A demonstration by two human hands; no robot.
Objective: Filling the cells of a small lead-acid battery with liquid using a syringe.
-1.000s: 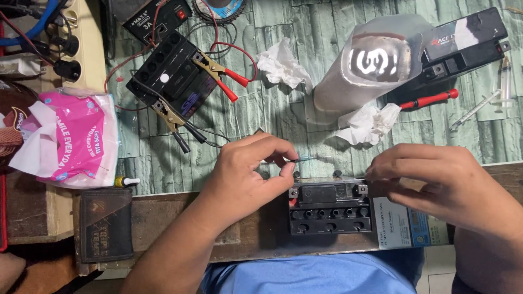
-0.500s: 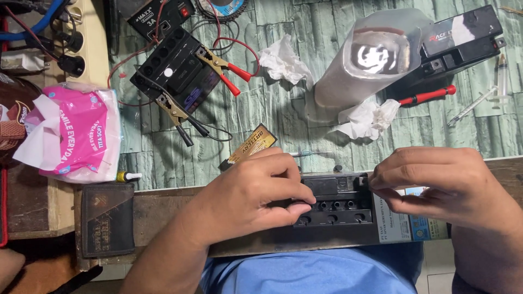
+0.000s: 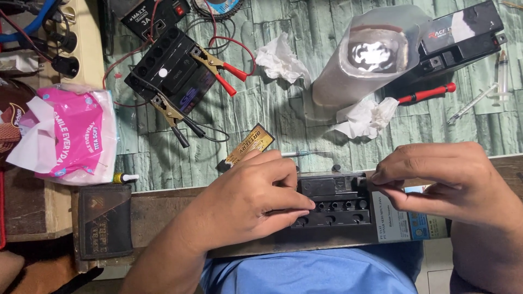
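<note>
A small black battery [image 3: 333, 204] with a row of open fill holes lies at the near table edge, over my lap. My left hand [image 3: 248, 198] rests on its left end, fingers curled against the top near the holes. My right hand [image 3: 444, 182] grips the right end, fingertips pinched at the top right corner. A thin syringe with a blue tip [image 3: 305, 154] lies on the table just behind the battery. A black and gold battery label strip [image 3: 246, 147] lies behind my left hand.
A second black battery [image 3: 169, 73] with red and black clamps [image 3: 218, 68] sits at the back left. A clear plastic jug [image 3: 365, 62], crumpled tissues [image 3: 366, 117], a red-handled screwdriver [image 3: 427, 93], a third battery [image 3: 463, 38], a pink tissue pack [image 3: 73, 136] and a dark wallet [image 3: 103, 220] surround the work area.
My left hand put the thin syringe down on the table and moved onto the battery's left end. The battery shifted slightly toward me. The gold label strip came into view.
</note>
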